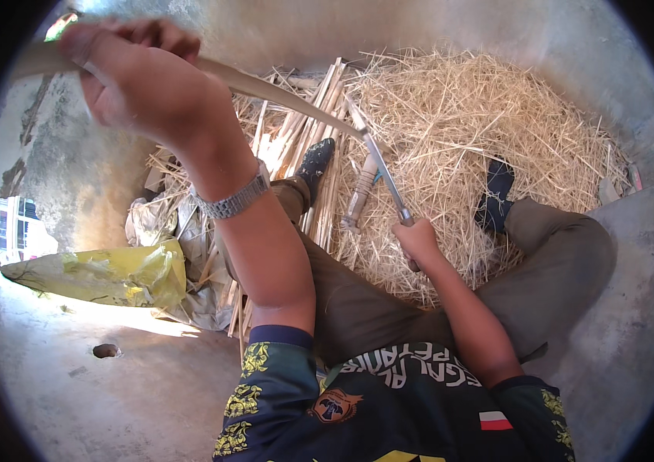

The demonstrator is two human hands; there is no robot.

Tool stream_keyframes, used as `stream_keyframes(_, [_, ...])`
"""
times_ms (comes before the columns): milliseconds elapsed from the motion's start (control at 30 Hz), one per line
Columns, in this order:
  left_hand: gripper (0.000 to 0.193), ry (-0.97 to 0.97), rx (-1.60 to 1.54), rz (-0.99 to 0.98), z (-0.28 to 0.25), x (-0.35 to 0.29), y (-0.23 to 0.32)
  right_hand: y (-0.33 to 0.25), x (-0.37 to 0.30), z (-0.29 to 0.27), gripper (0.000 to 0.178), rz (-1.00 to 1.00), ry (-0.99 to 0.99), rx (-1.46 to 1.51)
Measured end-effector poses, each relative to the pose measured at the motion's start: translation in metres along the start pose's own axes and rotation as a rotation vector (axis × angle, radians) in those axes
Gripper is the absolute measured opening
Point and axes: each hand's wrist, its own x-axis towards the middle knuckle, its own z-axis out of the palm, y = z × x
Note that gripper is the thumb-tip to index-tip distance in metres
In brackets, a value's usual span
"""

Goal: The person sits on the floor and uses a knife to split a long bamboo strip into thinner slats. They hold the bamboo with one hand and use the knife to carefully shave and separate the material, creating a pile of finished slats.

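Note:
My left hand [142, 73], raised at the upper left with a metal watch [236, 192] on its wrist, is closed round a long pale strip [285, 98] that looks like split bamboo. The strip slants down to the right, and its lower end meets the blade of a long knife [389, 175]. That knife's handle is gripped in my right hand [418, 239], in front of my lap. Motion smears the left fingers a little. Between my legs lies a short, banded wooden piece [361, 192], perhaps a sheath.
A wide heap of straw-like shavings [466, 115] spreads between my feet and up to the back wall [450, 27]. Long split sticks [332, 100] lie beside my left foot. A yellow plastic sack [111, 273] and crumpled sheeting are at the left, near a hole [107, 351] in the concrete.

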Motion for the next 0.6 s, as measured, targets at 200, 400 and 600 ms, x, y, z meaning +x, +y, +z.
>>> stream_keyframes(200, [0.044,0.061,-0.006,-0.018,-0.008,0.004,0.0,-0.021,-0.016,-0.01,0.029,-0.008,-0.027,0.005])
stream_keyframes(400, [0.045,0.072,-0.007,-0.033,-0.017,0.01,-0.006,-0.03,-0.026,-0.011,0.028,-0.304,0.038,0.315])
stream_keyframes(600, [0.038,0.128,-0.072,-0.081,-0.01,0.007,0.001,-0.007,-0.009,-0.002,0.032,0.019,0.02,-0.224])
